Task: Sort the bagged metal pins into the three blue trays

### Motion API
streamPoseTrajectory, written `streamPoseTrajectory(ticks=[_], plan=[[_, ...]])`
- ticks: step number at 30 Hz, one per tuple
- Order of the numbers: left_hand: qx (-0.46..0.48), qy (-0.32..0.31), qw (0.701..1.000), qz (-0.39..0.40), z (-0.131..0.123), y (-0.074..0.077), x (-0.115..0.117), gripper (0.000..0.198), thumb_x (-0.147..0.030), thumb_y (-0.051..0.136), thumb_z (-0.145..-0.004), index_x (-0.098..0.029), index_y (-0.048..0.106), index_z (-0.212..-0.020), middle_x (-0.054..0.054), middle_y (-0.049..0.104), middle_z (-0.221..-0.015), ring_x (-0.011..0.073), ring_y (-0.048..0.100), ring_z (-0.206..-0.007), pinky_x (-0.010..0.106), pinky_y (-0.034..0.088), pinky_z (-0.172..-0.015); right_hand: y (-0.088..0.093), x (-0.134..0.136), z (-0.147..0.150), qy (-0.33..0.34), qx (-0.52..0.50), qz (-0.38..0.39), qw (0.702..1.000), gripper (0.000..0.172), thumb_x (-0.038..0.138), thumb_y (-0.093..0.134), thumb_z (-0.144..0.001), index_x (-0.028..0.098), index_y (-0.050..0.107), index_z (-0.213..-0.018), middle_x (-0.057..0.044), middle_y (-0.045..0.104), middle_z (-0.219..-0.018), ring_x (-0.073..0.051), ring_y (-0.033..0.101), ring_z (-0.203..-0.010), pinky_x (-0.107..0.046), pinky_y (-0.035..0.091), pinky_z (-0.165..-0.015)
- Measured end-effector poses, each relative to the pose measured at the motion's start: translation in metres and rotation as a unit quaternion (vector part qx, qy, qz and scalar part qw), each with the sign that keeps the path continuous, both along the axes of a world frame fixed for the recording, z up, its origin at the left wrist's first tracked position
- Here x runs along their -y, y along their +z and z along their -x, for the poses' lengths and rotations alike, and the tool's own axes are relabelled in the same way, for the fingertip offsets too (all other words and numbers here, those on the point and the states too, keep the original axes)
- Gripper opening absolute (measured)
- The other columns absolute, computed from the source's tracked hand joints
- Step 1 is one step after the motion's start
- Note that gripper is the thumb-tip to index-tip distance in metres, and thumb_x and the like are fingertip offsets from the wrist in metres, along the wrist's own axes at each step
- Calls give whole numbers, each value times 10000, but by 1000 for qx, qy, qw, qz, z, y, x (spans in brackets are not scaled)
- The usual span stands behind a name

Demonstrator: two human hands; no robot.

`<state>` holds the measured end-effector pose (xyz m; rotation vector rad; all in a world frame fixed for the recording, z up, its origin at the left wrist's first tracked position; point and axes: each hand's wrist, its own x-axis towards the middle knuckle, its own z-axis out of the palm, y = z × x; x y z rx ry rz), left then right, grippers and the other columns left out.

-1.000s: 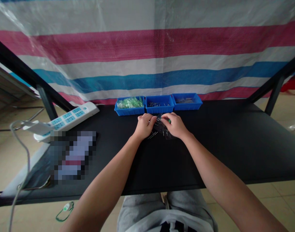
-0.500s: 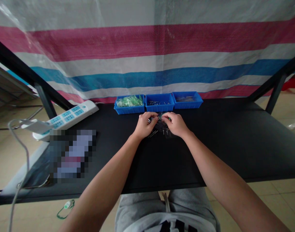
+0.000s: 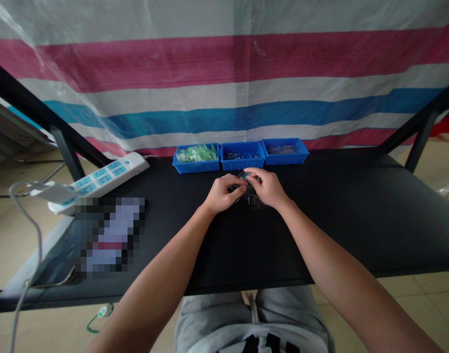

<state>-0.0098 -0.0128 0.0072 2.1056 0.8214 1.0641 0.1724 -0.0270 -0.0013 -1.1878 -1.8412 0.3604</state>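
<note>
My left hand [image 3: 224,193] is closed, thumb and forefinger pinched together near my right fingertips. What sits between them is too small and covered to make out. My right hand [image 3: 267,187] is also closed and pinches a small clear plastic bag [image 3: 250,178] with a bit of green on it. Under and between both hands lie thin metal pins [image 3: 248,199], partly hidden by my fingers. Another clear bag [image 3: 260,203] rests flat on the black table beneath my right hand.
Behind my hands stand three blue bins: one with green-and-clear bags [image 3: 197,153], one with metal pins [image 3: 242,161], one with thin pieces [image 3: 285,158]. A white power strip [image 3: 101,182] and a pixelated flat object [image 3: 114,235] lie left on the black table [image 3: 356,215].
My left fingers have shifted slightly right and down, closing over the pins that showed beside them. My right fingers have turned a little over the green-marked bag. The bins stay put.
</note>
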Motion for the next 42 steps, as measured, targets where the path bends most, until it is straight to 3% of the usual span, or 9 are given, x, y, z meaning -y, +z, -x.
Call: streamPoseTrajectory(ticks=[9,14,17,20,24,26,29,35,42], plan=[[-37,28,999,-27,-2,1,2,193,-274,577,-824,-201,726,-922,64,725,-936,198,649,-901,345,512,-857,13,9,2,52,-24,48,997,326,202,490,-863,225,707,-1105,-57,729,-1062,-192,675,-956,-339,527,-886],[-37,21,998,-41,-2,1,1,200,-267,579,-824,-192,715,-950,68,722,-956,198,657,-916,345,514,-877,15,12,1,64,-16,9,998,350,224,538,-811,204,697,-1123,-74,720,-1048,-205,655,-971,-350,520,-898],[-26,36,996,-76,0,1,-1,203,-265,589,-822,-180,716,-954,86,706,-1054,205,648,-1002,348,497,-934,14,10,-1,25,21,-48,998,436,234,533,-801,200,637,-1223,-89,691,-1123,-235,607,-1061,-388,485,-964],[-9,113,990,-87,3,-1,-7,183,-258,577,-827,-182,723,-907,85,688,-1089,200,640,-1020,347,493,-949,12,3,-4,-53,92,-83,991,619,232,534,-789,186,463,-1403,-114,563,-1351,-290,478,-1226,-472,396,-1053],[-9,191,979,-75,7,-7,-16,170,-229,570,-810,-171,720,-867,80,684,-1005,196,644,-966,344,506,-923,4,-9,-10,-132,198,8,971,791,276,594,-757,252,298,-1490,-95,295,-1560,-430,278,-1343,-660,333,-990],[-27,196,978,-69,7,-9,-18,167,-224,567,-806,-175,715,-866,74,681,-990,193,645,-946,342,509,-915,1,-11,-13,-134,228,55,963,798,322,634,-733,291,334,-1472,-91,251,-1577,-486,201,-1366,-712,319,-944],[-50,183,979,-75,6,-10,-18,171,-222,558,-811,-182,709,-878,69,679,-987,193,639,-951,343,504,-925,-1,-8,-15,-137,231,55,962,730,348,637,-739,300,411,-1432,-85,197,-1594,-495,132,-1396,-708,308,-954],[-70,181,978,-76,6,-9,-18,172,-202,543,-802,-185,699,-871,64,684,-967,201,630,-951,354,496,-931,1,-1,-14,-146,186,-1,972,613,335,605,-772,282,495,-1372,-70,224,-1587,-457,190,-1393,-668,313,-994],[-95,211,972,-50,10,-16,-24,274,-133,496,-772,-169,693,-960,74,663,-1008,211,621,-955,362,497,-927,-2,-3,-13,-155,147,18,977,580,326,599,-776,246,520,-1345,-102,367,-1518,-404,309,-1329,-623,340,-1000]])
